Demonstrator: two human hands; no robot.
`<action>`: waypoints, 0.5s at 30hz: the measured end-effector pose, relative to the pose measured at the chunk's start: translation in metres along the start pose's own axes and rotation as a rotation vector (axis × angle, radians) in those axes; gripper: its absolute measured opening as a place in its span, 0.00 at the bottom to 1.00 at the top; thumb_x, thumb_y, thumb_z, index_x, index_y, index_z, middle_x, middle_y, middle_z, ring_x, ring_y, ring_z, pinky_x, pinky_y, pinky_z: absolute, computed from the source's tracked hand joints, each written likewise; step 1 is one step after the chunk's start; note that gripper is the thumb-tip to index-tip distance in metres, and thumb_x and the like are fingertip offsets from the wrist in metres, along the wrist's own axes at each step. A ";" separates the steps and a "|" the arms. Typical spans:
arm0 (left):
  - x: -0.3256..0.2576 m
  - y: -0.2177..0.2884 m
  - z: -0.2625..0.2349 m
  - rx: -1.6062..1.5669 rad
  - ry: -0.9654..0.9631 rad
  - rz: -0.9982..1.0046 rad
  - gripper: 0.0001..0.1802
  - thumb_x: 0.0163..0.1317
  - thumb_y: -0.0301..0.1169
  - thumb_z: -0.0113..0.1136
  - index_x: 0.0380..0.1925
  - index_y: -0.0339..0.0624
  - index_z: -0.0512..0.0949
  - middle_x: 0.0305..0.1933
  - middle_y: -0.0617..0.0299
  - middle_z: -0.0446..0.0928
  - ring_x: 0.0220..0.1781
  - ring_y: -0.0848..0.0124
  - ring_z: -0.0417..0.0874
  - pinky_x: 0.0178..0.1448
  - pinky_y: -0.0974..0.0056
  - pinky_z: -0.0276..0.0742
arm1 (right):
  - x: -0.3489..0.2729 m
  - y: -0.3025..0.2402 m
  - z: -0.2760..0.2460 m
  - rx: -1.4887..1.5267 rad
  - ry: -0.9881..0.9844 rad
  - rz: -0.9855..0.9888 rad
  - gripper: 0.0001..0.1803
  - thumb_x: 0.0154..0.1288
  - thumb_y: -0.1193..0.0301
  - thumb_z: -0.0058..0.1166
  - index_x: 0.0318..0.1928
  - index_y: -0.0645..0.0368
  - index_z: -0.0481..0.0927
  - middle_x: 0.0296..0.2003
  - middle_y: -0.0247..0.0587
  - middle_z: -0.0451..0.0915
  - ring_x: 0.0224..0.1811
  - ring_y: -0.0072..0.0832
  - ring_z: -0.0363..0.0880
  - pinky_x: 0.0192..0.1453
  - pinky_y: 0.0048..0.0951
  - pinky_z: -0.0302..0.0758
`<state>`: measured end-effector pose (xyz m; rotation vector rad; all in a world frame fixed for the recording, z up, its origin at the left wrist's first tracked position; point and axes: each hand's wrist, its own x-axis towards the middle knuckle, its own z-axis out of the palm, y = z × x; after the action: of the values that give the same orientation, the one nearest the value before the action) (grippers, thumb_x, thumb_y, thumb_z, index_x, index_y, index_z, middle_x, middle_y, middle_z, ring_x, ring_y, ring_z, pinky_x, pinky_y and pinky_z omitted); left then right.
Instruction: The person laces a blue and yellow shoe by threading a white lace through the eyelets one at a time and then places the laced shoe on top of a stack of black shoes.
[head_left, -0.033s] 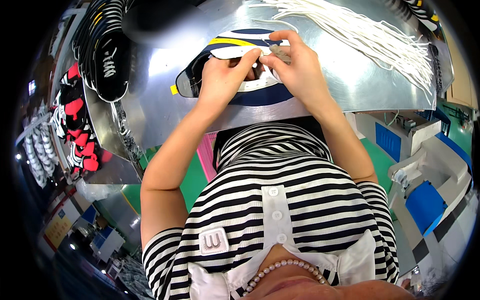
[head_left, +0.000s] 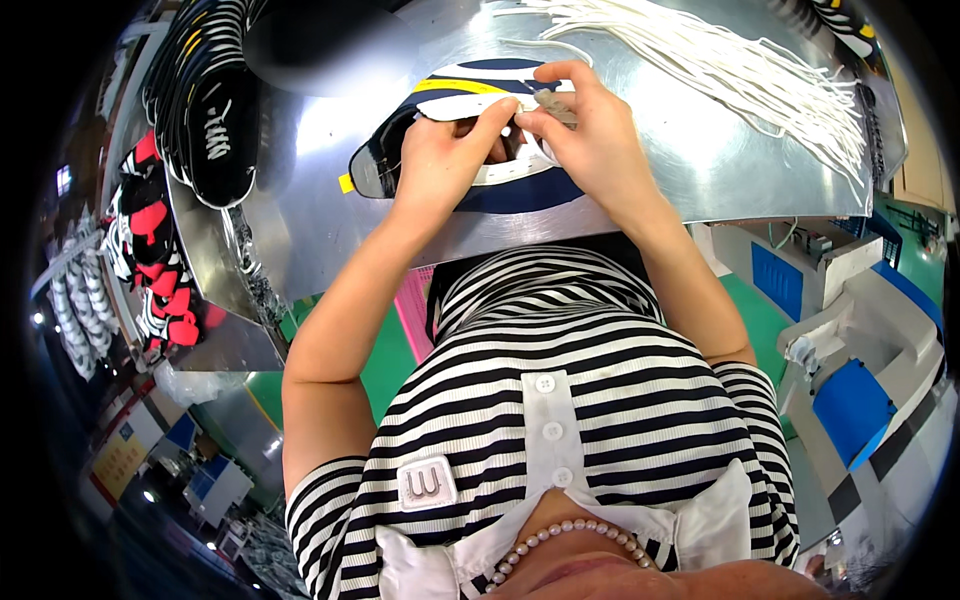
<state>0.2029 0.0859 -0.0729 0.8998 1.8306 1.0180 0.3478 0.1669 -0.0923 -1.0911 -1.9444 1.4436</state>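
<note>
In the head view, your left hand (head_left: 440, 165) pinches the white edge of the navy shoe upper (head_left: 525, 193), which lies near the close edge of the metal table (head_left: 340, 245); your right hand (head_left: 598, 135) bunches its fingertips beside that pinch, though what they grip I cannot tell. Hold that edge steady and keep finger movements small. You have more room leftward, before the black shoes (head_left: 220, 150), than toward yourself.

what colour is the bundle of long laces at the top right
The laces are white, showing best in the head view.
</note>
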 end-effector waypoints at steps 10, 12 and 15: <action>0.000 -0.010 0.006 -0.048 0.077 0.121 0.13 0.63 0.34 0.67 0.37 0.31 0.83 0.27 0.63 0.82 0.25 0.80 0.78 0.30 0.71 0.72 | -0.013 -0.008 -0.020 0.023 -0.018 -0.102 0.12 0.67 0.67 0.55 0.43 0.62 0.74 0.29 0.47 0.83 0.31 0.42 0.83 0.36 0.38 0.76; -0.002 -0.007 0.006 -0.014 0.059 0.101 0.11 0.65 0.30 0.64 0.39 0.31 0.81 0.30 0.63 0.81 0.27 0.80 0.77 0.33 0.72 0.72 | -0.014 -0.006 -0.027 -0.088 -0.002 -0.169 0.10 0.67 0.67 0.55 0.40 0.60 0.76 0.26 0.45 0.82 0.29 0.41 0.82 0.34 0.38 0.75; -0.005 -0.005 0.005 0.011 0.051 0.097 0.10 0.66 0.28 0.64 0.41 0.30 0.80 0.33 0.63 0.80 0.29 0.80 0.77 0.35 0.73 0.73 | -0.012 -0.006 -0.032 -0.161 -0.021 -0.197 0.08 0.66 0.66 0.56 0.37 0.58 0.78 0.24 0.43 0.82 0.26 0.41 0.81 0.32 0.39 0.75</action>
<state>0.2089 0.0812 -0.0771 0.9859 1.8518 1.1013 0.3767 0.1742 -0.0751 -0.9242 -2.1465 1.2162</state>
